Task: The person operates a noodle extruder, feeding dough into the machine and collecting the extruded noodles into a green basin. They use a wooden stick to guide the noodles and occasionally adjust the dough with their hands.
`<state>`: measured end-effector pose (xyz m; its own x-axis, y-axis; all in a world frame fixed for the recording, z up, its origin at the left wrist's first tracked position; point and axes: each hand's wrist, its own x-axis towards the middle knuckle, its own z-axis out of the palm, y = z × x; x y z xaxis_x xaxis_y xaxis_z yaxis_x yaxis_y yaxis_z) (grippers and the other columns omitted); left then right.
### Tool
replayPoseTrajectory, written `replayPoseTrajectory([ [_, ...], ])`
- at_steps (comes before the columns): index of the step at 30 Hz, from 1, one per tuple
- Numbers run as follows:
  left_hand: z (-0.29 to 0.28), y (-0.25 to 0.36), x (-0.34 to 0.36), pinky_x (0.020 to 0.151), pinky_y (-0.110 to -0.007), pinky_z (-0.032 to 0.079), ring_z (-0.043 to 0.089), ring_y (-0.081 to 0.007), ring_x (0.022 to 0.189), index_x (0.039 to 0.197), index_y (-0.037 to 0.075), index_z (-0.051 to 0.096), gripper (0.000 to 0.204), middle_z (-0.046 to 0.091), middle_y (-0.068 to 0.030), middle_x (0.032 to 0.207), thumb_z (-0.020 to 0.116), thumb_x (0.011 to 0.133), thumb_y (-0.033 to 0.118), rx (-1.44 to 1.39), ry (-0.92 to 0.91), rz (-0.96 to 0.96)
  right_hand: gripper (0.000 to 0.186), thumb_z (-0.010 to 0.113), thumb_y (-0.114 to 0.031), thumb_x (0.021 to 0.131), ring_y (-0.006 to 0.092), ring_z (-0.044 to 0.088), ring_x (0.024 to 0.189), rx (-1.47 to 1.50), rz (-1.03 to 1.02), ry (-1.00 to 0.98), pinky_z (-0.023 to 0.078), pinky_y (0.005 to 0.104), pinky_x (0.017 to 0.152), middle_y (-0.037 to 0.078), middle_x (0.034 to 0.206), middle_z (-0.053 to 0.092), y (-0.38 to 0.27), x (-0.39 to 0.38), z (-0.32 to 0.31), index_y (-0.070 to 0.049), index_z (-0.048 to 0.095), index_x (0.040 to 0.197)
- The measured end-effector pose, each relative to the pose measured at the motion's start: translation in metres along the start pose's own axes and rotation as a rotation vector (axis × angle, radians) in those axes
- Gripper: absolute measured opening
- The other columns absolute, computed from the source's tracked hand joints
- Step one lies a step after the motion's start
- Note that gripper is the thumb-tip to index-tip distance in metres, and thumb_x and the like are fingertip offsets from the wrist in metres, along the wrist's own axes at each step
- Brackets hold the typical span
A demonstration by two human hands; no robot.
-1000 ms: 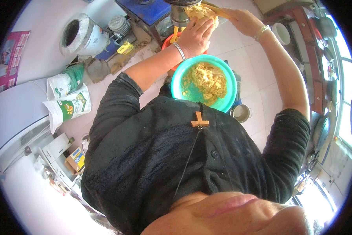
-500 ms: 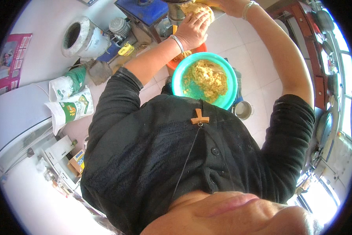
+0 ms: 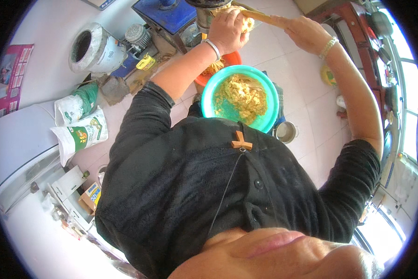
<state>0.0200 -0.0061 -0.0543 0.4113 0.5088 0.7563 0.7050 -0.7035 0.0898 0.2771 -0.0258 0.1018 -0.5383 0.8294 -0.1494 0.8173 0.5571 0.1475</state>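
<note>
At the upper middle, my left hand (image 3: 227,30) curls its fingers over a lump of pale yellow dough (image 3: 247,24), against the metal mouth of a machine (image 3: 203,21). My right hand (image 3: 306,34), further right, is closed round one end of a wooden stick (image 3: 260,17). The stick's other end reaches toward the dough; its tip is cut off or hidden at the top. Below my hands is a teal basin (image 3: 209,100) holding crumbly yellow dough (image 3: 244,97). Partly behind it, an orange basin (image 3: 234,57) holds yellow noodle-like strands (image 3: 213,67).
A blue machine table (image 3: 165,18) stands at the upper left, beside a motor (image 3: 138,33) and a drum-shaped mixer (image 3: 95,49). White-and-green sacks (image 3: 88,132) lie at left. A metal pot (image 3: 286,132) sits right of the teal basin. A reddish-brown cabinet (image 3: 353,28) lines the right.
My right hand has come lower and into fuller view, showing the wooden stick. My left hand has shifted slightly down and left, still on the dough. The whole view has shifted slightly.
</note>
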Motion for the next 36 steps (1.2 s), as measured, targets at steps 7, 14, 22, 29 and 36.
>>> replayPoseTrajectory([
  [7,-0.003,0.005,0.003,0.095,-0.045,0.047,0.060,-0.0300,0.105,0.112,0.001,0.063,0.052,0.061,-0.0135,0.109,0.075,0.076,0.037,-0.103,-0.119,-0.048,0.050,0.050,-0.013,0.104,0.0366,0.071,0.074,-0.021,-0.042,-0.049,0.057,0.0482,0.067,0.020,0.083,0.071,-0.010,0.032,0.004,-0.021,0.048,0.152],
  [14,0.003,0.001,0.000,0.091,-0.047,0.045,0.059,-0.0310,0.099,0.100,0.003,0.062,0.044,0.061,-0.0149,0.106,0.076,0.075,0.036,-0.139,-0.056,0.011,0.057,0.054,-0.008,0.101,0.0339,0.073,0.073,0.001,-0.029,-0.021,0.058,0.0452,0.062,0.018,0.084,0.073,-0.017,0.052,0.024,-0.023,0.044,0.155],
  [22,0.002,0.001,0.001,0.095,-0.048,0.043,0.057,-0.0312,0.108,0.100,0.001,0.065,0.044,0.060,-0.0150,0.113,0.074,0.077,0.038,-0.052,-0.152,-0.008,0.066,0.045,-0.005,0.097,0.0359,0.071,0.096,0.125,0.002,-0.097,0.056,0.0467,0.083,0.020,0.113,0.072,-0.054,0.069,-0.028,-0.034,0.041,0.157],
  [29,-0.001,0.000,-0.004,0.095,-0.046,0.041,0.056,-0.0294,0.109,0.102,0.002,0.066,0.044,0.060,-0.0124,0.110,0.073,0.077,0.037,0.034,-0.071,0.007,0.058,0.049,-0.010,0.099,0.0332,0.073,0.083,0.174,-0.153,0.039,0.058,0.0436,0.071,0.018,0.096,0.074,-0.048,0.035,-0.054,-0.028,0.045,0.154],
  [36,0.006,0.002,-0.005,0.089,-0.046,0.041,0.057,-0.0290,0.100,0.096,0.006,0.063,0.038,0.058,-0.0106,0.100,0.074,0.072,0.034,-0.061,0.003,-0.007,0.042,0.052,-0.015,0.105,0.0161,0.062,0.060,0.548,0.030,0.038,0.051,0.0324,0.055,0.008,0.084,0.068,-0.002,0.035,0.023,-0.013,0.057,0.146],
])
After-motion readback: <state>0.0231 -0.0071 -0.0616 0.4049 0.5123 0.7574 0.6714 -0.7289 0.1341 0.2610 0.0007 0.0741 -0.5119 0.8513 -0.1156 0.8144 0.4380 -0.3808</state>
